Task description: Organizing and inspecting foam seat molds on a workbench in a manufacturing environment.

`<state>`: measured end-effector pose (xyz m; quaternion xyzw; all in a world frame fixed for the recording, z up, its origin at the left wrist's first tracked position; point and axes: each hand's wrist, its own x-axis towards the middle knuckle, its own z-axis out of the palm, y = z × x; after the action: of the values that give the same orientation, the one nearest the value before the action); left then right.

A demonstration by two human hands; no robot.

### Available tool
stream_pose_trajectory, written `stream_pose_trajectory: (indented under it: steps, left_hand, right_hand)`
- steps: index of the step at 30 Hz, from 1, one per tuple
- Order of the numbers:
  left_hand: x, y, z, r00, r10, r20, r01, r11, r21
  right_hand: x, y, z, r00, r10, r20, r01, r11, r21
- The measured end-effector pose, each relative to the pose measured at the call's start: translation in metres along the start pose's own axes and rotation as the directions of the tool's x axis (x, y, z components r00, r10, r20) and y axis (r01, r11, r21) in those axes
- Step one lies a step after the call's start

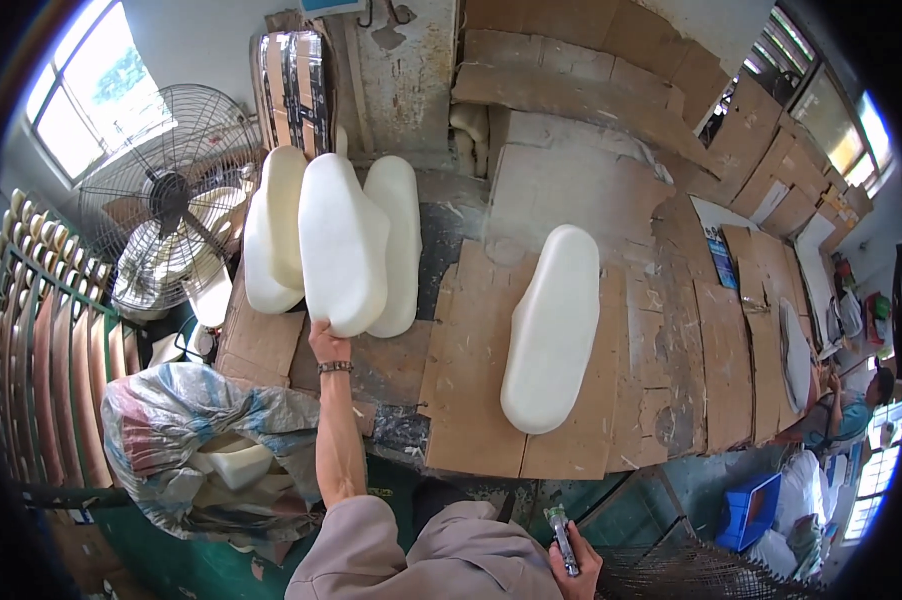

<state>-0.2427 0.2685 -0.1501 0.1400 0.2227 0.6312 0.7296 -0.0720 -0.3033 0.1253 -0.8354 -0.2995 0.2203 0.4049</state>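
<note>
My left hand (331, 343) is closed on the near end of a long, rounded white foam pad (341, 240). That pad lies over other cream-white pads, one showing at its right (396, 240) and more at its left (274, 235). Another white pad (554, 330) rests alone on the cardboard, apart from both hands. Low at the lower edge, my right hand (579, 572) grips a small handheld tool (563, 540) with a dark and silvery body and a greenish head. Its exact kind cannot be made out.
Cardboard sheets (471, 370) cover the table. A caged fan (166, 195) stands at the left, beside a rack of curved pieces (61, 370). A woven sack (151, 420) with foam pieces sits by the near left edge. Far right are a person (851, 415) and a blue crate (749, 512).
</note>
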Motion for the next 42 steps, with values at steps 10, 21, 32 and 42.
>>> stream_pose_trajectory:
  steps: [10, 21, 32, 42]
  left_hand:
    - [0.022, -0.058, 0.054, 0.998, -0.049, 0.037, 0.047, 0.998, 0.044]
    - [0.041, -0.053, 0.044, 0.983, -0.103, -0.15, 0.101, 0.995, -0.02]
    - [-0.177, -0.044, 0.077, 0.934, -0.354, 0.052, 0.25, 0.75, 0.613]
    - [-0.335, 0.065, 0.364, 0.016, -0.141, 0.99, -0.686, 0.719, 0.113]
  right_hand:
    - [0.012, 0.006, 0.006, 0.99, -0.099, 0.097, 0.103, 0.994, -0.04]
    - [0.013, -0.004, 0.007, 0.994, -0.077, 0.082, 0.075, 0.997, 0.033]
    - [0.013, 0.001, -0.003, 0.992, -0.124, -0.005, 0.124, 0.991, -0.046]
    - [0.004, 0.023, -0.015, 0.987, -0.138, 0.086, 0.143, 0.988, -0.057]
